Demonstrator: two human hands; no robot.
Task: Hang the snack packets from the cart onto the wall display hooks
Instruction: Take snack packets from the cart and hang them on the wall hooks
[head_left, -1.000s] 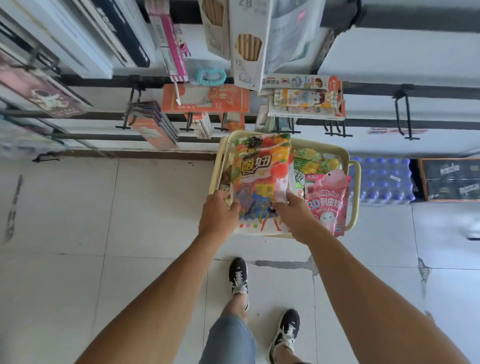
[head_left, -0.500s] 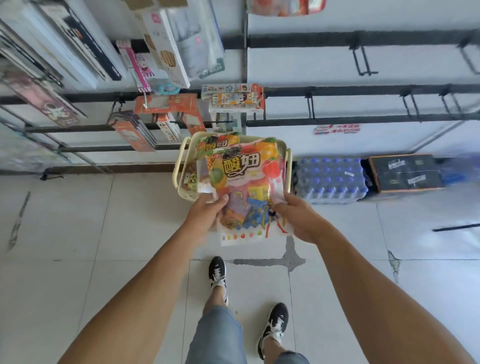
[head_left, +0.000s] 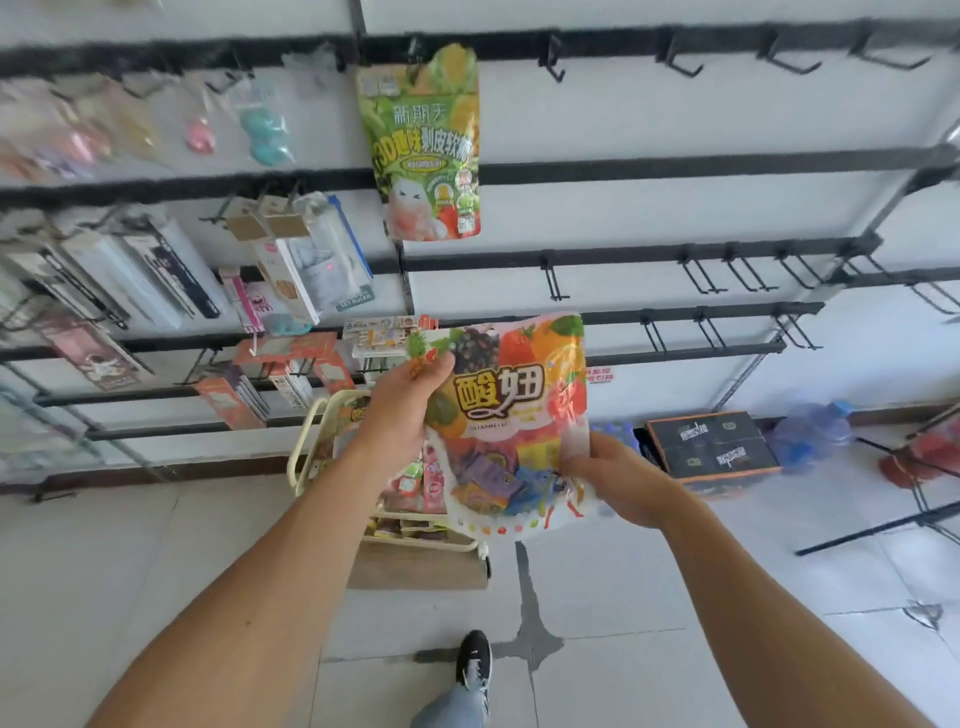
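Now we hold the candy packet (head_left: 511, 421) upright, long axis vertical: left hand (head_left: 410, 400) pinching its top corner, right hand (head_left: 610, 475) gripping its lower edge; bare hooks (head_left: 553, 280) just above.

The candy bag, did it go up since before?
Yes. The candy bag rose off the cart, up toward the wall hooks, both hands holding it.

Packet (head_left: 511, 415) above cart (head_left: 311, 447), before hooks (head_left: 701, 275)

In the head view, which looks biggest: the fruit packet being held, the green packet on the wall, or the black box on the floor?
1. Held fruit packet, though it is nearest the camera.
2. Green packet.
3. Black box, about level with the green one; unsure.
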